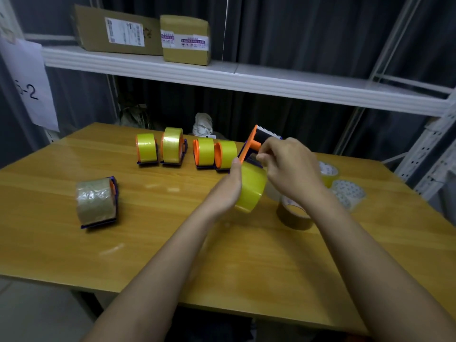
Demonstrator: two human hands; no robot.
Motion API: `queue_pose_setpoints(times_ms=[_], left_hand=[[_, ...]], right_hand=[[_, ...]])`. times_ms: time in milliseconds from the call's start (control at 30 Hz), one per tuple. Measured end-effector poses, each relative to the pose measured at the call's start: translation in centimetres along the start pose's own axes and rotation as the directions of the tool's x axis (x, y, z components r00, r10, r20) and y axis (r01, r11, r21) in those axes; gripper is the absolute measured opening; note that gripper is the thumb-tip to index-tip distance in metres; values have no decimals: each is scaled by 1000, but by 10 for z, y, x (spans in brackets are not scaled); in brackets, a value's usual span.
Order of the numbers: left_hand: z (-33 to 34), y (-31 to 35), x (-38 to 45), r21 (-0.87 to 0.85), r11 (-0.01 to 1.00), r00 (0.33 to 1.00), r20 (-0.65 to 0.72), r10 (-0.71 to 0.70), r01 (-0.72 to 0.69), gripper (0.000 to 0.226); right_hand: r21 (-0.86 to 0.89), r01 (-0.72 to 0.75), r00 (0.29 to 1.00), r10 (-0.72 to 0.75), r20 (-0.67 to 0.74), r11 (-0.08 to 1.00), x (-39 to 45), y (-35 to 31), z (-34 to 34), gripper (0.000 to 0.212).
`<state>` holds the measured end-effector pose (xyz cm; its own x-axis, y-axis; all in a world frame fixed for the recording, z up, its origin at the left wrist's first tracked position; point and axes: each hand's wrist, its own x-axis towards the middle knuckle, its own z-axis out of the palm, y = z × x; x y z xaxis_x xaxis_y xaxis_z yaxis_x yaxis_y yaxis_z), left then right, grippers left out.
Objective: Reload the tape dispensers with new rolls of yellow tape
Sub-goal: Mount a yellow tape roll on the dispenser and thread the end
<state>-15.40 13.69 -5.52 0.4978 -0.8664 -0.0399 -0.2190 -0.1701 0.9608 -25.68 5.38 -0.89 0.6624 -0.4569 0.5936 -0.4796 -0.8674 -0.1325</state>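
Note:
My left hand (228, 187) grips a roll of yellow tape (251, 187) above the wooden table (172, 255). My right hand (288, 166) holds an orange and black tape dispenser (256, 141) just above the roll, its orange spindle pointing at the roll's core. Several dispensers loaded with yellow tape (146, 148) (172, 145) (204, 152) (225, 154) stand in a row behind. A dispenser with a brown roll (96, 202) lies at the left.
A loose brown tape roll (293, 214) sits under my right wrist, with clear rolls (328, 172) (349, 193) at the right. White shelving (222, 75) above the table's back holds two cardboard parcels (118, 30) (186, 39).

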Motion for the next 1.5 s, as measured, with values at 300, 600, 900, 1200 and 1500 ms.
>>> queue_pose_setpoints(times_ms=[300, 600, 900, 1200, 1500], left_hand=[[-8, -17, -4, 130, 989, 994, 91, 55, -67, 99], [-21, -9, -16, 51, 996, 988, 138, 67, -75, 51], [-28, -1, -22, -54, 998, 953, 303, 33, -17, 33], [-40, -2, -17, -37, 999, 917, 399, -1, 17, 29], [-41, -10, -10, -48, 997, 971, 229, 74, -65, 44]], right_hand=[[131, -108, 985, 124, -122, 986, 2, 15, -8, 9], [275, -181, 983, 178, 37, 944, 11, 23, -5, 9], [368, -261, 963, 213, 167, 892, 17, 27, 2, 12], [436, -366, 922, 258, 287, 822, 27, 33, 11, 8], [312, -113, 992, 89, 90, 943, 24, 14, 18, 8]])
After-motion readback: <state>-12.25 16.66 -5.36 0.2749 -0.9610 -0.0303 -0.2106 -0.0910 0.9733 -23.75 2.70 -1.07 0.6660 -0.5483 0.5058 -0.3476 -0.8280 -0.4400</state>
